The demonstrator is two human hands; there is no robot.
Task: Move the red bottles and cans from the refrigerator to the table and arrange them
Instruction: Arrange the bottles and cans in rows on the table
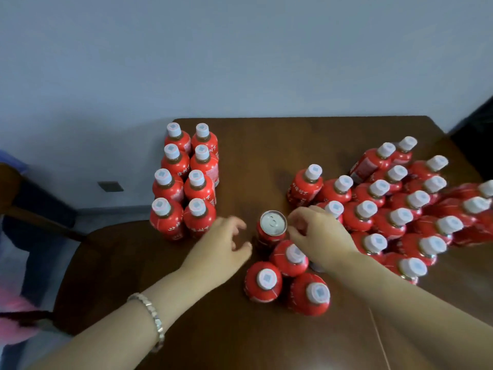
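Observation:
A red can (271,231) with a silver top stands upright near the middle of the dark wooden table (213,337). My right hand (318,233) touches the can's right side, fingers curled toward its rim. My left hand (224,247) hovers just left of the can, fingers loosely spread and blurred, holding nothing. Three red bottles (289,259) with white caps stand right in front of the can. Two neat rows of red bottles (184,180) stand at the left. A large crowd of red bottles (394,209) fills the right side.
A dark chair (29,209) stands to the left of the table, with a pink object (16,311) at the lower left. A grey wall (240,54) runs behind the table's far edge. Bare tabletop shows near the front edge.

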